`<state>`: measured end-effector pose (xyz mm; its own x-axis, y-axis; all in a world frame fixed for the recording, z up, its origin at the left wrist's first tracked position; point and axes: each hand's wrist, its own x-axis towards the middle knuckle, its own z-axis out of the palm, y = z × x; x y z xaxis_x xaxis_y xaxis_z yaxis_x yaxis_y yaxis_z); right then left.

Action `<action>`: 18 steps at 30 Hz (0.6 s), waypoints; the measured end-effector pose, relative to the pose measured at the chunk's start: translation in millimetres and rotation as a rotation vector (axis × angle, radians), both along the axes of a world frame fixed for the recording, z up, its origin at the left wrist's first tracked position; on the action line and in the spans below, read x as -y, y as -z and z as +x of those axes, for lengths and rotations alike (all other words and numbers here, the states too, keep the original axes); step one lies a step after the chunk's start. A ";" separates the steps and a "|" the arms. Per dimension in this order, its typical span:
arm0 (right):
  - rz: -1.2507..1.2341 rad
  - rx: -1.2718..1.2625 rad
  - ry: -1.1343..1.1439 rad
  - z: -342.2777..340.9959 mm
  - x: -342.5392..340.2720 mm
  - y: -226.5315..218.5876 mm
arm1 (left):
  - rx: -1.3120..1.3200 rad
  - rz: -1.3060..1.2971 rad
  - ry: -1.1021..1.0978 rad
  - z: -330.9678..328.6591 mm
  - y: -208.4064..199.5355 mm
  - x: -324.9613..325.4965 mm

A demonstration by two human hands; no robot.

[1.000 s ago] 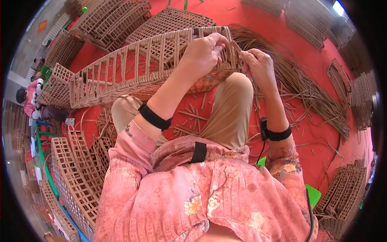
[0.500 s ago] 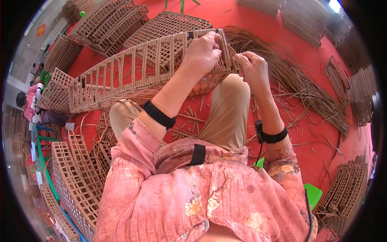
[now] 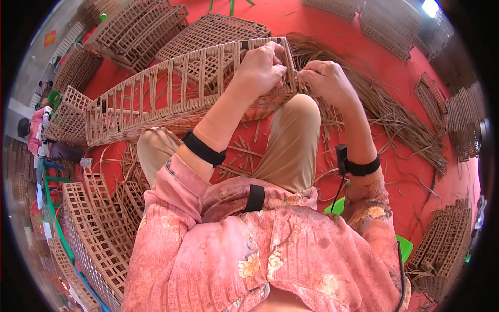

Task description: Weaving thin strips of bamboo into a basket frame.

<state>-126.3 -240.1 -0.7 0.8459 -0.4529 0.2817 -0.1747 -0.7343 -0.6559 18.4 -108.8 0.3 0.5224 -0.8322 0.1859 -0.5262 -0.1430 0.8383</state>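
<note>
A long, narrow woven basket frame (image 3: 182, 113) of brown plant fibre rests on its side across my knees, its right end nearest my hands. My left hand (image 3: 262, 67) is closed on the upper edge near that end, fingers curled over the weave. Just to its right, my right hand (image 3: 328, 83) pinches a thin fibre strand (image 3: 297, 71) close against the basket's end corner. The strand's far part is hidden by my fingers. Small dark bands mark the basket's edge in places.
A long bundle of loose fibre (image 3: 384, 112) lies on the red floor to the right, with cut scraps around. Stacked lattice panels (image 3: 130, 34) stand behind, more panels (image 3: 96, 223) at lower left. A person in pink (image 3: 37, 130) sits at far left. Green plastic (image 3: 404, 248) shows beside me.
My right hand has turned and come slightly left, closer to the basket's end, with its elbow swung outward. My left hand keeps its grip on the edge.
</note>
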 end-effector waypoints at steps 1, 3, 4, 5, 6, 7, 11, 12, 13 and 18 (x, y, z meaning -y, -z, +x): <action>0.000 -0.003 0.000 1.2 4.2 -0.1 | -0.019 -0.002 0.014 1.8 0.2 1.1; 0.224 -0.085 -0.072 3.0 13.2 0.4 | -0.096 -0.009 0.036 5.9 4.0 3.5; 0.230 -0.112 -0.095 3.6 14.4 -0.4 | -0.170 -0.018 0.056 6.5 3.3 3.3; 0.230 -0.113 -0.097 4.0 14.0 -1.4 | -0.170 -0.019 0.054 6.0 2.9 3.8; 0.191 -0.105 -0.089 4.1 13.5 -2.5 | -0.194 -0.027 0.033 4.5 2.3 5.7; 0.153 -0.096 -0.083 5.1 12.2 -3.1 | -0.217 -0.036 0.009 3.1 1.6 5.9; 0.156 -0.154 -0.039 4.6 12.1 -4.1 | -0.241 -0.153 -0.001 4.4 10.2 6.3; 0.249 -0.146 -0.049 0.6 15.0 -0.2 | -0.223 -0.182 -0.028 5.7 10.9 3.7; 0.341 -0.136 -0.057 -4.1 18.9 2.0 | -0.203 -0.214 -0.053 7.1 10.4 1.3; 0.524 -0.094 0.005 -41.1 40.2 14.3 | 0.068 -0.264 -0.128 7.5 15.5 -20.1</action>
<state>-167.5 -280.3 -15.1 0.8541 -0.5166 -0.0604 -0.2531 -0.3114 -0.9160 25.9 -88.8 -15.2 0.5990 -0.6786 0.4251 -0.5739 0.0064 0.8189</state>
